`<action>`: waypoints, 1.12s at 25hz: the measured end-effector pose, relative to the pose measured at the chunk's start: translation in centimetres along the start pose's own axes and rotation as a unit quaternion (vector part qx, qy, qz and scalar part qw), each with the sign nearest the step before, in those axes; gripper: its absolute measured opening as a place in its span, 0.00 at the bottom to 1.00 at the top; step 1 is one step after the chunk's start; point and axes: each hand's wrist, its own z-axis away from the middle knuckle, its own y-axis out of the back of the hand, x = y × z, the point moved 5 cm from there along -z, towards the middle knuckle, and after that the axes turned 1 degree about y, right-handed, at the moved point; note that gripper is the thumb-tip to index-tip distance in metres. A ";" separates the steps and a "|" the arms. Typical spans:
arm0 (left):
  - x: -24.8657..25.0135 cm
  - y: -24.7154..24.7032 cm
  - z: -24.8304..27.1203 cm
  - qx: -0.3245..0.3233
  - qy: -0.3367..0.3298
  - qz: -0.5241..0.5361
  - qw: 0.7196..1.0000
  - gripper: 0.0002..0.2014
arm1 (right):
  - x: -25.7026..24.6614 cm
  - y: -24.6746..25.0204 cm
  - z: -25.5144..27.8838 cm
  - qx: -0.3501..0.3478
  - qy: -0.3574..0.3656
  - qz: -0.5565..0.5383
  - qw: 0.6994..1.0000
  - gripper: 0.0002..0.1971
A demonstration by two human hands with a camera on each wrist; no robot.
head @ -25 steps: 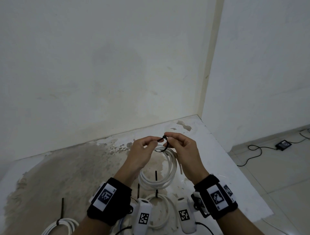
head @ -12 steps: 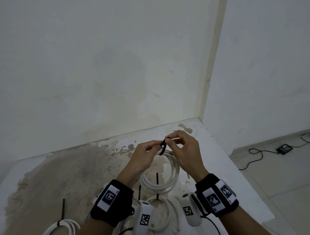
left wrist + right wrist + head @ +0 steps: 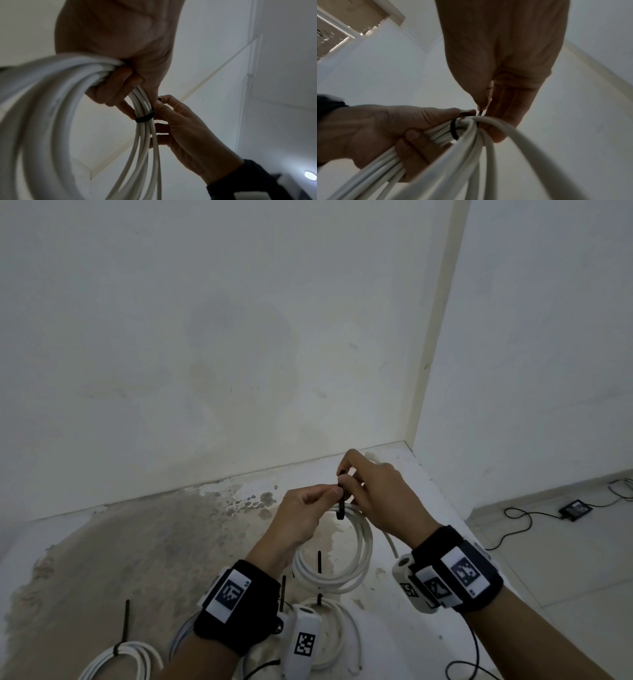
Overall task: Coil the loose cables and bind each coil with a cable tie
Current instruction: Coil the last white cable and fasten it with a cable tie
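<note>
Left of the held coil a bound coil [image 3: 118, 660] lies on the stained white slab [image 3: 102, 559]. Your left hand [image 3: 301, 515] grips the smooth white cable coil [image 3: 346, 563] above the slab — round loops bunched. Your right hand [image 3: 380, 494] pinches the thin black cable tie [image 3: 340, 506] ringing those strands.

Black wristbands [image 3: 239, 607] carry white square-code tags and white camera pods [image 3: 303, 642].
</note>
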 end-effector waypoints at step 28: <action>0.2 1.7 -1.2 0.066 -0.107 -0.120 0.985 0.15 | -0.4 -4.4 3.0 0.043 -0.186 -0.334 0.923 0.12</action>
